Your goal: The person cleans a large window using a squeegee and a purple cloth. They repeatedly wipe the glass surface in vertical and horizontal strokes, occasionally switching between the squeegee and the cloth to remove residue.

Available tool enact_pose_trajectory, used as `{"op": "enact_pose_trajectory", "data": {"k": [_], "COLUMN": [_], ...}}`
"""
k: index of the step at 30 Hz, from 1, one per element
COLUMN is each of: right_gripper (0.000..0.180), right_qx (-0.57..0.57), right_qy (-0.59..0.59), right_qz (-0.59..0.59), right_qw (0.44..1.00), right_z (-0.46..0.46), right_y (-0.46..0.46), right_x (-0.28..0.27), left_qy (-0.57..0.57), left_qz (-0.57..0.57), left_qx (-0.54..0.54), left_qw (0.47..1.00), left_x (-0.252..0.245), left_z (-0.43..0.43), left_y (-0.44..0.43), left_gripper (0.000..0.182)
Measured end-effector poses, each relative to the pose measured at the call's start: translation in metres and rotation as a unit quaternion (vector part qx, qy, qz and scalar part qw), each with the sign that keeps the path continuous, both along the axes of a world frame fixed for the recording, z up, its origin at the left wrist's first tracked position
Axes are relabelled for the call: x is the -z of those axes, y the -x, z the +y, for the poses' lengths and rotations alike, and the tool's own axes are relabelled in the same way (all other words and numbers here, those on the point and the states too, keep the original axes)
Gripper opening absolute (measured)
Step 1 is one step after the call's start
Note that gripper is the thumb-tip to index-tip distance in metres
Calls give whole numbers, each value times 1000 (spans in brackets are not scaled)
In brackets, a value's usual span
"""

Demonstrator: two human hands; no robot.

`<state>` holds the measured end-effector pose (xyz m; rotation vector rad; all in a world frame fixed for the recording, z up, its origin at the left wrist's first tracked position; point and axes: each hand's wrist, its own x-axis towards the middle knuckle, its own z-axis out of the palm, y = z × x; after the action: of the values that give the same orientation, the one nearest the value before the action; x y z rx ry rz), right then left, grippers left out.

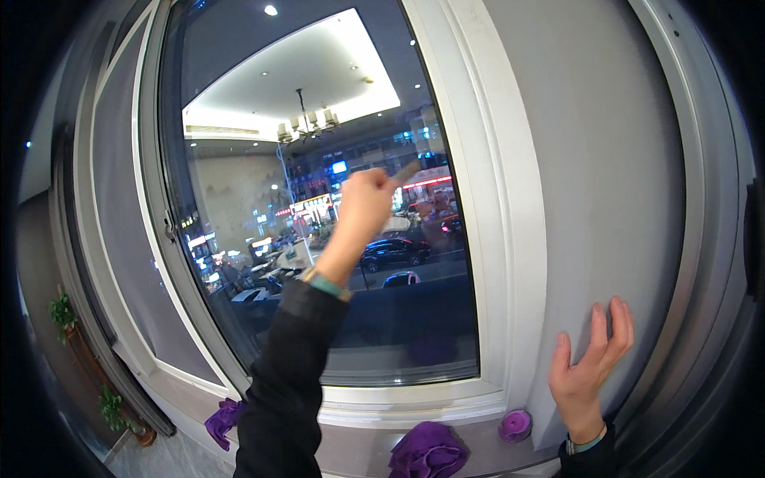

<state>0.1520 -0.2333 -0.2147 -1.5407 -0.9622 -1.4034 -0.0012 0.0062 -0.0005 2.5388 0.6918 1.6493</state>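
My left hand (366, 200) is raised in front of the window glass (394, 334), its fingers curled. A blurred, thin brownish strip shows just beyond the knuckles; I cannot tell whether it is a held thing, a finger or a reflection. Whether the hand touches the pane is unclear too. To the right, my right hand (591, 358) is spread against or close to the grey wall (591, 149) beside the white window frame (502, 239), holding nothing. Below on the sill (358, 445) lie a crumpled purple cloth (429, 451) and a small round purple container (515, 425).
Another purple cloth (225, 421) hangs over the sill edge at left. A screened sash (128, 197) and a window handle (170, 227) stand left of the pane. Potted plants (112, 406) are at far left on the floor side. The glass mirrors a chandelier; a lit street lies beyond.
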Motion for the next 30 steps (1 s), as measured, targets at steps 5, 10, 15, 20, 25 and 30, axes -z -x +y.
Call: {"op": "enact_pose_trajectory", "data": {"k": [5,10,15,20,25,30], "right_gripper": [59,59,59,59,60,60], "right_qx": [-8,3,-7,-20,-12,-11], "right_qy": [4,-10,-14,-8,-15,-25], "right_qz": [0,-6,1,-2,1,-6], "right_qw": [1000,1000,1000,1000,1000,1000], "right_z": [-2,2,3,-1,0,3], "right_y": [-2,-4,-3,-4,-8,-10], "right_x": [1,3,1,1,4,3], "left_qy": [61,105,17,-91,58,20], "left_qz": [-55,-126,-75,-64,-128,-81], "left_qx": [-90,-127,-108,-98,-178,-118], "left_qw": [993,978,991,989,974,989], "left_x": [4,-1,-4,-4,-11,-15], "left_z": [23,71,64,34,65,59], "left_y": [20,120,61,13,127,96], "left_gripper": [21,19,24,18,20,23]}}
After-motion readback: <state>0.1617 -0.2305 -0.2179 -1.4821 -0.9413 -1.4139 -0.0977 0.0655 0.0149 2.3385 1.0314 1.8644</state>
